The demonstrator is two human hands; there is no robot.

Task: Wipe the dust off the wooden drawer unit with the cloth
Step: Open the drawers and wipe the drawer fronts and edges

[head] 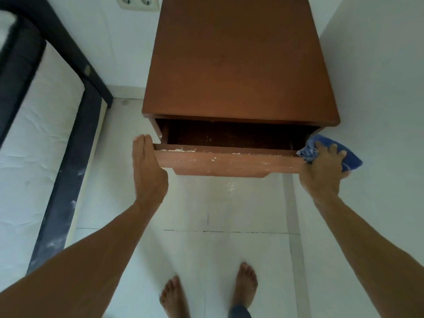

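Observation:
The brown wooden drawer unit point(238, 60) stands against the white wall. Its top drawer point(229, 160) is pulled partly out, dark inside, with white dust specks along its front rim and face. My left hand point(148, 171) lies flat with straight fingers against the drawer's left end. My right hand point(322, 167) grips the blue cloth point(348, 157) at the drawer's right end, where the cloth bunches against the corner and hangs out to the right.
A bed with a dark frame point(68, 143) and white mattress point(27, 138) runs along the left. A white wall point(378, 88) is close on the right. A double wall socket point(137, 2) sits behind the unit. My bare feet point(243, 283) stand on the white tiled floor.

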